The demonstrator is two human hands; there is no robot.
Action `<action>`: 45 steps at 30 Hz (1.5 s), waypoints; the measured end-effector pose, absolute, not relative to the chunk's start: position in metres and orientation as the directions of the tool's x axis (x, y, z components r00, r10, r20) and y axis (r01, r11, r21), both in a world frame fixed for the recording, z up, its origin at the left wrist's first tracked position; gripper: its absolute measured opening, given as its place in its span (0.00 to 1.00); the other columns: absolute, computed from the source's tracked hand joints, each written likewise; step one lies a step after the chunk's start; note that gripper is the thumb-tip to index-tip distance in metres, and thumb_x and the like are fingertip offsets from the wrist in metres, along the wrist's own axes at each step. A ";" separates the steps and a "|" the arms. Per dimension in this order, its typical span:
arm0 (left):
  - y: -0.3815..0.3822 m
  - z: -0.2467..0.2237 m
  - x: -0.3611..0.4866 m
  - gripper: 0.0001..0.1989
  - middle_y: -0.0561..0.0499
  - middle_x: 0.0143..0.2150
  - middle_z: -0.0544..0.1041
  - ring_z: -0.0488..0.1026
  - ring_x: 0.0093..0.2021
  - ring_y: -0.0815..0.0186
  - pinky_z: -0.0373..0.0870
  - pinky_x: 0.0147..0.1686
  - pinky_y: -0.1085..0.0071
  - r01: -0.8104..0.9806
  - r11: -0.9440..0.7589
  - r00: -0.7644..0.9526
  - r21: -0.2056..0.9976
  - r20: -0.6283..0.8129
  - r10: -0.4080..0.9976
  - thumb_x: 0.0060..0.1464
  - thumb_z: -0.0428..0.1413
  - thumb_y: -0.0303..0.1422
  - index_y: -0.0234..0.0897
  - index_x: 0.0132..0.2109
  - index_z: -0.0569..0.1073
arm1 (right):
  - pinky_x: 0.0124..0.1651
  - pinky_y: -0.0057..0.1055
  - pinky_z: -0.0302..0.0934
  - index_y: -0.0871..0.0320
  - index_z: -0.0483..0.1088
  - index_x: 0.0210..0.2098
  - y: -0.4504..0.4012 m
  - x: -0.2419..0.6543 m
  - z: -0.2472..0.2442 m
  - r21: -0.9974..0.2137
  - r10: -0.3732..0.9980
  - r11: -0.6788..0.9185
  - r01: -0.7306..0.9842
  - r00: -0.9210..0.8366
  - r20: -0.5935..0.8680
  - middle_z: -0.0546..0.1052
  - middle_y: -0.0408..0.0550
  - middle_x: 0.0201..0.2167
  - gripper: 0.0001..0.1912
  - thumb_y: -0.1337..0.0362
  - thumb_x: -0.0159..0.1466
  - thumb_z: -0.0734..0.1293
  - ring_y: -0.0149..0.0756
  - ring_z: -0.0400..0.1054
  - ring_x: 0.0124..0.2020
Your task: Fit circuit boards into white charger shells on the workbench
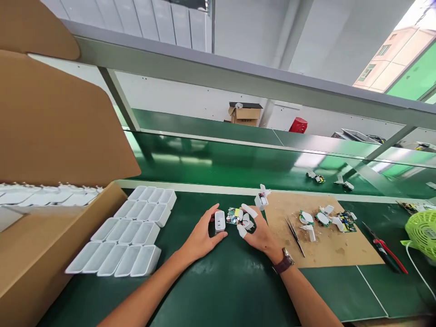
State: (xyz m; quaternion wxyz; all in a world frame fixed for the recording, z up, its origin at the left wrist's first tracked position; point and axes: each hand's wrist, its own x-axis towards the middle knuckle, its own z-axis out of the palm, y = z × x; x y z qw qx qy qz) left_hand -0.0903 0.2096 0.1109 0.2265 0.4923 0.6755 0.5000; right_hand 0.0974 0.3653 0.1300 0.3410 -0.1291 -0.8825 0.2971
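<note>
Between the thumb and fingers of my left hand [200,234] is a small white plastic housing [220,220] with two slots in its end face. My right hand [260,234] wears white covers on its thumb and forefinger and pinches a small circuit board [233,215] with white parts attached. The board lies just right of the housing, the two apart. Beyond my right hand, a white housing with parts sticking out of its top [261,200] stands at the edge of a brown board [327,254].
Rows of open white housings [127,231] stand at left, beside a large cardboard box [68,254]. On the brown board lie tweezers [294,236] and several circuit boards [306,218]. Further right are red-handled pliers [386,250] and a green fan [422,231]. A raised ledge [221,159] runs behind.
</note>
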 end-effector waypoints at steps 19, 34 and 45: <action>0.201 0.116 -0.078 0.39 0.44 0.66 0.73 0.68 0.65 0.54 0.69 0.64 0.50 0.664 -0.190 -0.256 0.723 0.458 0.851 0.64 0.56 0.27 0.50 0.75 0.48 | 0.56 0.53 0.72 0.55 0.45 0.75 0.328 0.110 0.162 -0.289 0.168 0.957 -0.018 -0.779 0.604 0.73 0.58 0.56 0.43 0.75 0.64 0.63 0.52 0.66 0.58; 0.208 0.115 -0.070 0.38 0.44 0.63 0.74 0.69 0.64 0.55 0.71 0.63 0.52 0.702 -0.187 -0.234 0.688 0.470 0.851 0.64 0.58 0.28 0.50 0.74 0.49 | 0.54 0.52 0.73 0.64 0.49 0.72 0.325 0.113 0.174 -0.266 0.197 0.963 0.053 -0.810 0.553 0.74 0.61 0.51 0.43 0.77 0.58 0.61 0.54 0.67 0.53; 0.208 0.112 -0.071 0.38 0.44 0.64 0.74 0.68 0.65 0.54 0.72 0.62 0.52 0.692 -0.163 -0.246 0.703 0.442 0.862 0.64 0.57 0.26 0.49 0.74 0.50 | 0.53 0.51 0.73 0.67 0.48 0.73 0.329 0.111 0.176 -0.256 0.192 0.965 0.058 -0.820 0.539 0.73 0.62 0.52 0.43 0.77 0.59 0.61 0.54 0.65 0.53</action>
